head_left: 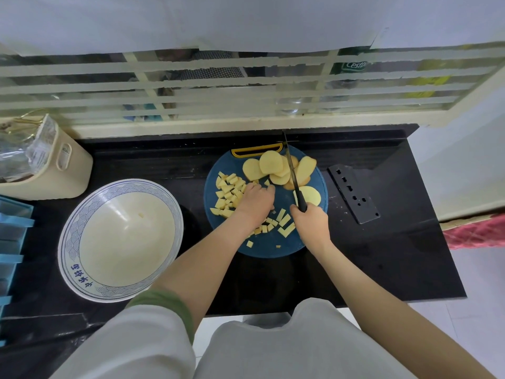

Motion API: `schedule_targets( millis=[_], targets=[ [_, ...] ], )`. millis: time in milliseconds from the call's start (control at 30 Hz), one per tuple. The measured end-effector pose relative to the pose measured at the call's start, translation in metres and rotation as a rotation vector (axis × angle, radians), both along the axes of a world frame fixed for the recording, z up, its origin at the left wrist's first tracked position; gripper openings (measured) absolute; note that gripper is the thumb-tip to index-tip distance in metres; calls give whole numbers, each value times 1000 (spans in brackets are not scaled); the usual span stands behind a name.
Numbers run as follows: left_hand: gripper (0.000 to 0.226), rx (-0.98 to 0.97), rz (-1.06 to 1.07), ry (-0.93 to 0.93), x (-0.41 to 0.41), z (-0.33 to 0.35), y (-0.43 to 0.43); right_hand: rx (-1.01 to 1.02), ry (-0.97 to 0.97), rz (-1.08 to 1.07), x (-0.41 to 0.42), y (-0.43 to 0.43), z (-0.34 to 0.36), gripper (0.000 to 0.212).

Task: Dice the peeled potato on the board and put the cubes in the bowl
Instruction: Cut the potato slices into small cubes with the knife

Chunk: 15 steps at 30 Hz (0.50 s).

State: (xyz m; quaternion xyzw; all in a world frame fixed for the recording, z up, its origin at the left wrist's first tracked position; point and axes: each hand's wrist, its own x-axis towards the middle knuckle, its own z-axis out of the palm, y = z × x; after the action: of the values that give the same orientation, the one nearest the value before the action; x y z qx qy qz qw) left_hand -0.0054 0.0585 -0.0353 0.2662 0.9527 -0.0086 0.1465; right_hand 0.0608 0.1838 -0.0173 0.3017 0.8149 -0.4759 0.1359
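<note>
A round blue cutting board with a yellow handle lies on the black counter. Potato slices are heaped at its far side, and one slice lies beside the blade. A pile of potato cubes sits at the board's left, and more cubes lie near its front. My left hand rests on the board next to the cube pile, fingers curled down over some pieces. My right hand grips a black knife whose blade points away over the slices. The white bowl with a blue rim stands left of the board.
A black knife sheath lies right of the board. A cream basket with plastic bags stands at the back left, blue trays at the far left. A barred window ledge borders the counter's far edge. The counter's right edge drops off.
</note>
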Motion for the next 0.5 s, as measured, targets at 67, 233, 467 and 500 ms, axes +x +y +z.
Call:
schedule_targets(
  millis=[67, 233, 467, 500],
  targets=[
    [38, 16, -10, -10, -1, 2, 0, 7, 2, 4, 0, 0, 1, 31],
    [38, -86, -70, 78, 3, 8, 1, -5, -4, 1, 1, 2, 1, 28],
    [41, -48, -42, 113, 18, 13, 18, 24, 1, -22, 7, 10, 1, 31],
    [44, -76, -22, 65, 20, 11, 22, 23, 4, -29, 8, 11, 1, 31]
  ],
)
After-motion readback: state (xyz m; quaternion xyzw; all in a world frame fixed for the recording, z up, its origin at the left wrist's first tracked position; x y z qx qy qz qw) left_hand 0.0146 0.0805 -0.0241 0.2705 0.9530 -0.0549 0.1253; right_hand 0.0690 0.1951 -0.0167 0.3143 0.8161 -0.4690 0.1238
